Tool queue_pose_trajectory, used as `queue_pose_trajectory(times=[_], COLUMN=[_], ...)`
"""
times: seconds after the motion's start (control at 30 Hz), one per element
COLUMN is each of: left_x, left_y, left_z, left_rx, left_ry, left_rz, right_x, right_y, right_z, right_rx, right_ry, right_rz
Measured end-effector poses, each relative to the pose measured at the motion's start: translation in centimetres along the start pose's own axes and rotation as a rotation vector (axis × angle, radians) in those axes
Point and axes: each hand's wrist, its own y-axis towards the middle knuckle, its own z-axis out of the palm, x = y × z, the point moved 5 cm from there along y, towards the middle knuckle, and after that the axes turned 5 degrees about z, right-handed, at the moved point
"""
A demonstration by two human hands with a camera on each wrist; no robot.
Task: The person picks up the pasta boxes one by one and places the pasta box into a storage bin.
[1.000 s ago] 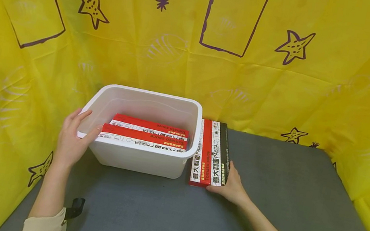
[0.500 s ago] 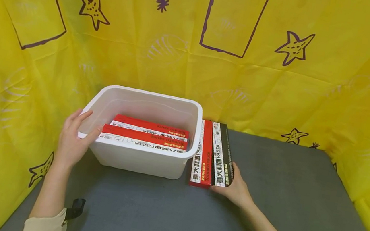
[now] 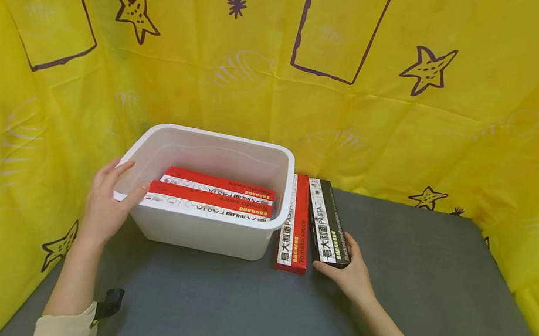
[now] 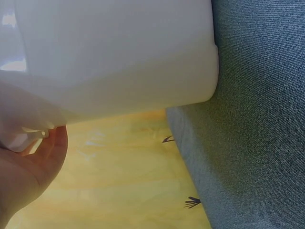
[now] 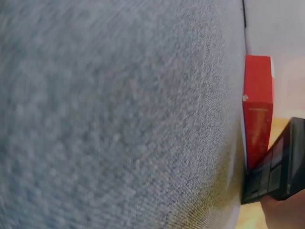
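Note:
My left hand [image 3: 105, 203] grips the left front corner of a white plastic bin [image 3: 199, 233], fingers curled at the rim, also seen in the left wrist view, where the hand [image 4: 35, 167] meets the bin wall [image 4: 119, 57]. Inside the bin lie two red and white pasta boxes [image 3: 211, 197] side by side. My right hand [image 3: 353, 274] holds the near end of a black and white pasta box [image 3: 329, 228], which is angled away from a red and white pasta box [image 3: 298, 226] beside the bin. In the right wrist view the black box [image 5: 276, 164] is tilted, its near end raised.
A dark grey cloth surface [image 3: 202, 311] lies under everything. Yellow fabric [image 3: 250, 93] printed with stars and frames rises behind and on both sides. The red box on the surface stands close against the bin's right side.
The black pasta box's near end has swung right, opening a wedge between it and the red box, with my right hand moving along. My left hand has stayed on the bin.

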Motion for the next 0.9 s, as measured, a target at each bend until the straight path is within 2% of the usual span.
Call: queue_pose_trajectory(times=[0.27, 0.5, 0.77, 0.9], left_x=[0.1, 0.1, 0.2, 0.1], left_y=[0.0, 0.0, -0.1, 0.0], left_z=[0.1, 0.0, 0.1, 0.1], left_rx=[-0.015, 0.003, -0.001, -0.003], left_ry=[0.006, 0.012, 0.003, -0.002], left_rz=[0.022, -0.004, 0.001, 0.002], right_x=[0.7, 1.2, 1.6, 1.9], right_y=[-0.4, -0.7, -0.9, -0.9], right_z=[-0.7, -1.3, -2.0, -2.5], right_rx=[-0.042, -0.066, -0.083, -0.082], right_ry=[0.151, 0.167, 0.208, 0.25], right_rz=[0.015, 0.017, 0.034, 0.068])
